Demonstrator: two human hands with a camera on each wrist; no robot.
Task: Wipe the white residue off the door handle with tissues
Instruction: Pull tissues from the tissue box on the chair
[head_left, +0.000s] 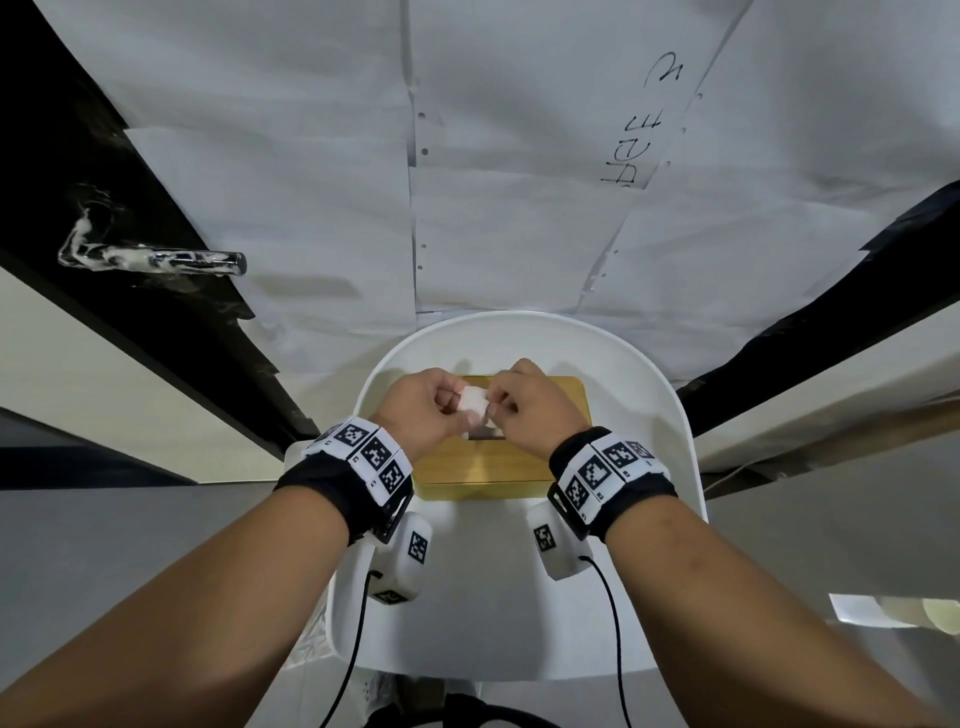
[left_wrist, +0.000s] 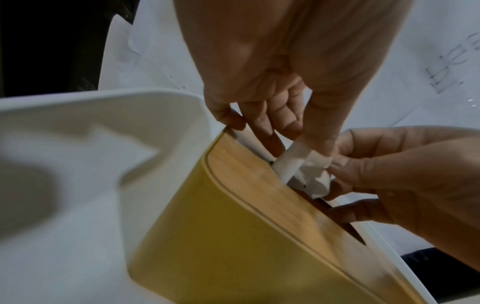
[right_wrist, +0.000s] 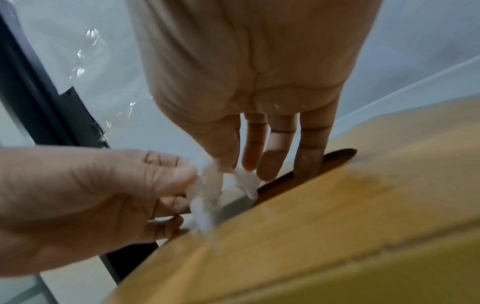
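Head view: a white chair (head_left: 670, 431) stands against a paper-covered door, and a yellow tissue box (head_left: 483, 467) with a wooden lid sits at the back of its seat. Both hands meet above the lid's slot, the left hand (head_left: 421, 410) and right hand (head_left: 530, 410) each pinching a crumpled white tissue (head_left: 475, 405) between them. The chrome door handle (head_left: 156, 258), smeared with white residue (head_left: 83, 244), sticks out from the dark door edge well off to the left, untouched. Left wrist view: the left hand (left_wrist: 272, 82) pinches the tissue (left_wrist: 306, 164) between thumb and fingertips just above the lid, with the right hand (left_wrist: 402, 164) gripping its other side. Right wrist view: the right hand (right_wrist: 246, 82) pinches the tissue (right_wrist: 207, 189) by thumb and forefinger, its other fingers reaching toward the slot (right_wrist: 306, 174); the left hand (right_wrist: 91, 201) clamps the wad. The step looks like gathering tissue; it would go best by pulling it fully clear of the slot and bunching it into a firm pad before turning left.
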